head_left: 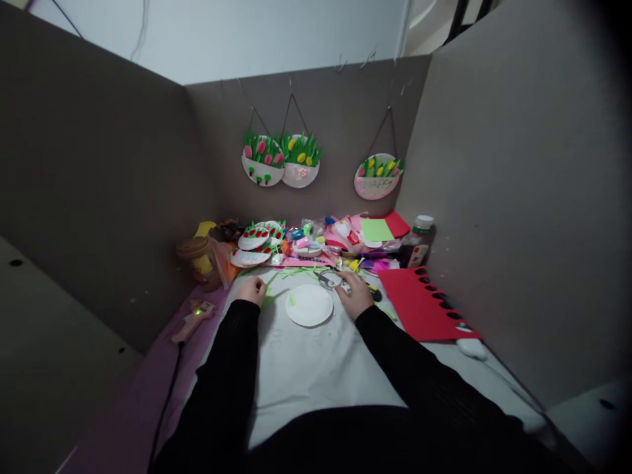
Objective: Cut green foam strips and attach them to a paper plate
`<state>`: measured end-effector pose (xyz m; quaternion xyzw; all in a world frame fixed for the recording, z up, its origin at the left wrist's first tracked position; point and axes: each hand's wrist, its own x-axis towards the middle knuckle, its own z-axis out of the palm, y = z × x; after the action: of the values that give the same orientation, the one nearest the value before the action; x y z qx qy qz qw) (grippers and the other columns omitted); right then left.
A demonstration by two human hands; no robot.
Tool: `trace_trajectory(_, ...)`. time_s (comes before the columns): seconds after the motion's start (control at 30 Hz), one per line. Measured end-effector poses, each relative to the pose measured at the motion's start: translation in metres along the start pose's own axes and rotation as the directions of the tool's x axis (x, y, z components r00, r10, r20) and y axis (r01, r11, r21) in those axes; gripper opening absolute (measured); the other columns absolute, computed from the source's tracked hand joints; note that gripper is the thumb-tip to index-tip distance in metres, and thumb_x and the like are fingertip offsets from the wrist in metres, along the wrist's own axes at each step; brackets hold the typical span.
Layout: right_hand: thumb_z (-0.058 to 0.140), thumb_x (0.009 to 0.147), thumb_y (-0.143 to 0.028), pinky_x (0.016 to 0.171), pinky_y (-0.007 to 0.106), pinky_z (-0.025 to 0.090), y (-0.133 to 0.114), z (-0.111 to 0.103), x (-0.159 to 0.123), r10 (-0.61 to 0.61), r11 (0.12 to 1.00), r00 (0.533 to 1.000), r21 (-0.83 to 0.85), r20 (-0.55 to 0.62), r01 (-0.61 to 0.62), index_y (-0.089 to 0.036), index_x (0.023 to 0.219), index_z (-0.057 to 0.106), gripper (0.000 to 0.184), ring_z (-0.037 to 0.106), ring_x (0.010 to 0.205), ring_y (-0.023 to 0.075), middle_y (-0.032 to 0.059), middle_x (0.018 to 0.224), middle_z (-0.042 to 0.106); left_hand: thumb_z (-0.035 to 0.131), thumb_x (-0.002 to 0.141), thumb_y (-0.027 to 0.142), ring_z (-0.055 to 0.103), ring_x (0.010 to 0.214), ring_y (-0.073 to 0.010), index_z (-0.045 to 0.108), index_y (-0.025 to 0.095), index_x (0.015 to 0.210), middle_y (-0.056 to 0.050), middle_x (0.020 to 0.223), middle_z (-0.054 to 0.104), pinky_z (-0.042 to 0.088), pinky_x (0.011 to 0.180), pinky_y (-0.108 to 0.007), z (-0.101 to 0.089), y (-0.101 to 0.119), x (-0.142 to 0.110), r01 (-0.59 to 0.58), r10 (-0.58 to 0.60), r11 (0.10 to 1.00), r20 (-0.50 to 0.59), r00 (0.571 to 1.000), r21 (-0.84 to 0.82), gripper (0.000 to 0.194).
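In the head view my left hand (251, 291) is closed at the left of the white cloth, its fingers pinched on a thin green paper strip (270, 282). My right hand (356, 296) has its thumb and fingers around the near edge of a roll of clear tape (330, 280). Between the two hands lies a white paper plate (310, 308) with a small light green paper piece (292, 300) at its left side. Green paper scraps (301, 270) are scattered behind the plate. A dark and yellow tool (376, 294), partly covered, lies just right of my right hand.
Red paper (419, 306) with dark round shapes lies at right, beside a white-capped bottle (422, 230). A pink glue gun (193, 321) with a cord rests at left, near a brown cup (195, 258). Decorated plates (253, 238) and craft supplies line the back; grey panels (316, 79) enclose the table.
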<state>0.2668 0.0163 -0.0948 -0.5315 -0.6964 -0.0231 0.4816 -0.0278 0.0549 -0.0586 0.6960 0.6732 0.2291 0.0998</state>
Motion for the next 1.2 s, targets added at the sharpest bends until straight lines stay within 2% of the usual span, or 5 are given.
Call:
trace_trajectory(0.17,0.051,0.075,-0.022,0.078,0.037,0.046,-0.018,-0.006,-0.005,0.008,0.991,1.0,0.136,0.014,-0.01,-0.02,0.102,0.059,0.028,0.054,0.094,0.0229,0.0084,0.099,0.062,0.051,0.075,0.039,0.062,0.06,-0.0133,0.044,0.018,0.077,-0.005,0.073,0.068,0.041,0.049,-0.021,0.009,0.023,-0.009,0.035,0.002,0.751,0.055,0.998,-0.66,0.022)
trace_trajectory(0.33,0.055,0.071,-0.023,0.061,0.029,0.046,-0.032,-0.001,-0.01,0.134,0.898,0.983,0.405,0.124,-0.173,-0.021,0.102,0.055,0.031,0.057,0.08,0.0175,0.0063,0.098,0.062,0.063,0.065,0.049,0.059,0.051,-0.0106,0.04,0.018,0.075,-0.004,0.07,0.067,0.04,0.043,-0.018,0.025,0.054,-0.027,0.155,0.113,0.53,0.25,0.962,-0.833,0.04)
trace_trajectory(0.57,0.061,0.063,-0.023,0.048,0.023,0.044,-0.04,0.006,-0.008,0.279,0.505,0.898,0.743,0.34,-0.439,-0.022,0.105,0.043,0.045,0.052,0.048,0.009,-0.0062,0.066,0.057,0.066,0.063,0.047,0.047,0.037,-0.0061,0.043,0.017,0.073,0.001,0.056,0.061,0.034,0.035,-0.016,0.04,0.079,-0.044,0.182,0.307,0.562,0.408,0.86,-0.806,0.039)
trace_trajectory(0.9,0.06,0.064,-0.021,0.047,0.022,0.043,-0.034,0.008,-0.009,0.319,0.536,0.913,0.747,0.252,-0.394,-0.021,0.097,0.047,0.036,0.05,0.048,0.0086,-0.0063,0.064,0.055,0.075,0.052,0.032,0.059,0.054,-0.012,0.06,0.015,0.073,0.0,0.057,0.062,0.046,0.053,-0.022,0.039,0.067,-0.035,0.061,0.184,0.583,0.204,0.961,-0.81,0.031)
trace_trajectory(1.2,0.062,0.065,-0.027,0.05,0.024,0.045,-0.033,0.008,-0.009,0.328,0.566,0.92,0.735,0.216,-0.374,-0.022,0.097,0.048,0.035,0.052,0.053,0.0103,-0.0043,0.064,0.055,0.077,0.049,0.031,0.06,0.055,-0.0126,0.057,0.016,0.072,0.001,0.056,0.062,0.047,0.054,-0.022,0.037,0.067,-0.035,0.079,0.155,0.57,0.202,0.967,-0.818,0.034)
